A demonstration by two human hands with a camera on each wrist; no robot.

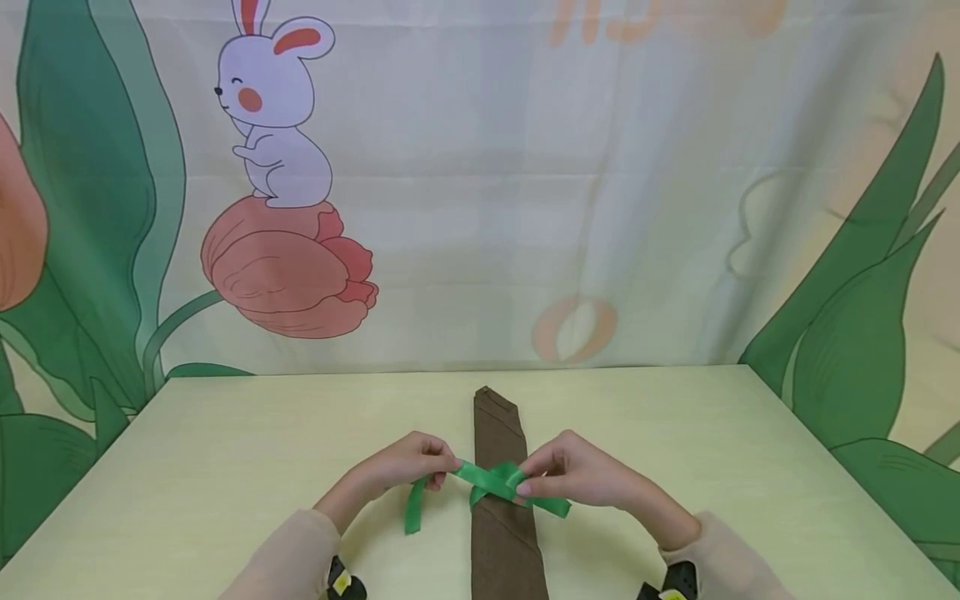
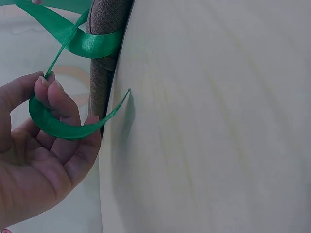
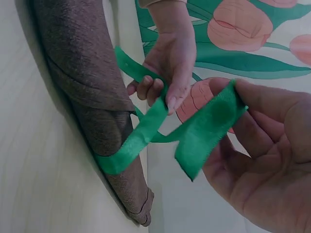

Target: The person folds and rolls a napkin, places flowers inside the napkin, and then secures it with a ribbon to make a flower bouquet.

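Observation:
A long brown roll of cloth (image 1: 504, 525) lies lengthwise on the table, pointing away from me. Round its middle runs a green ribbon (image 1: 487, 479), its two ends crossing on top. My left hand (image 1: 408, 461) pinches one end between thumb and fingertips, left of the roll. From those fingers a short tail hangs down, curving past the palm in the left wrist view. Over the right edge of the roll, my right hand (image 1: 581, 471) pinches the other part of the ribbon (image 3: 206, 133), whose cut end sticks out below the fingers.
The pale table (image 1: 300, 433) extends to both sides of the roll. Behind its far edge hangs a curtain (image 1: 465, 208) printed with a rabbit, tulips and leaves. Black bands with yellow marks sit at both wrists.

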